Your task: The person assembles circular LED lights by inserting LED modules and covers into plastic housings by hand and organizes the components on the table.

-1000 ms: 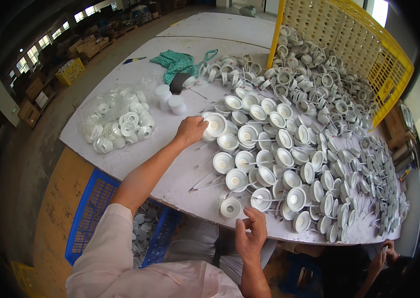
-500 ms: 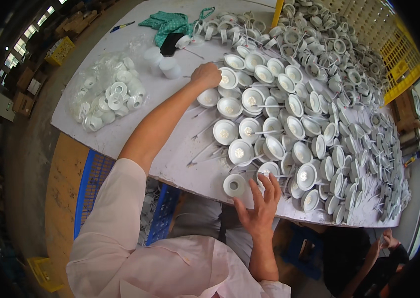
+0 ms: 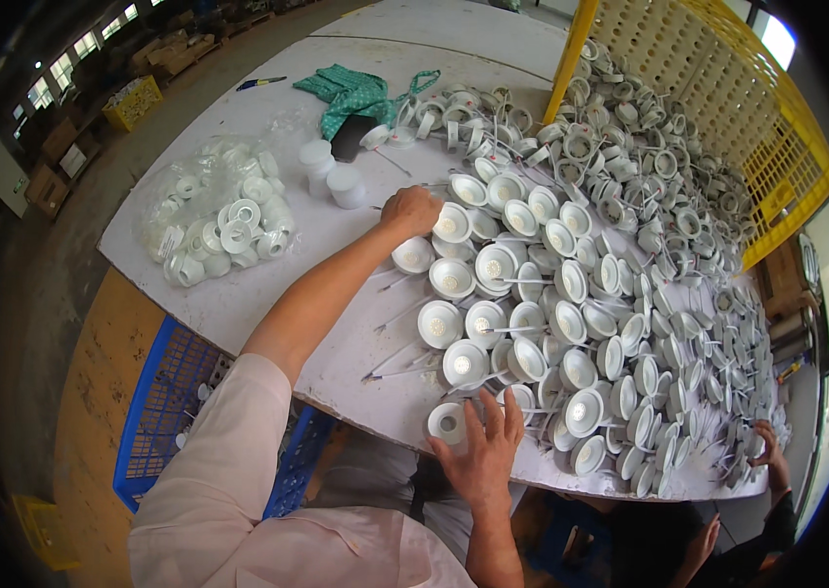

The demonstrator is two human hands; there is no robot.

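Note:
Rows of white round lamp housings with thin wires cover the white table. My left hand reaches far across the table, its fingers curled on a housing at the top of the rows. At the table's near edge my right hand lies spread, its fingers touching a single white housing and the nearest row.
A clear bag of white rings lies at the left, with white caps and a green cloth behind. A yellow crate stands at the back right. A blue crate sits under the table. Another person's hand rests at the right.
The view shifted as my head moved. My left hand stays at the top of the rows; my right hand keeps contact with the single housing at the near edge.

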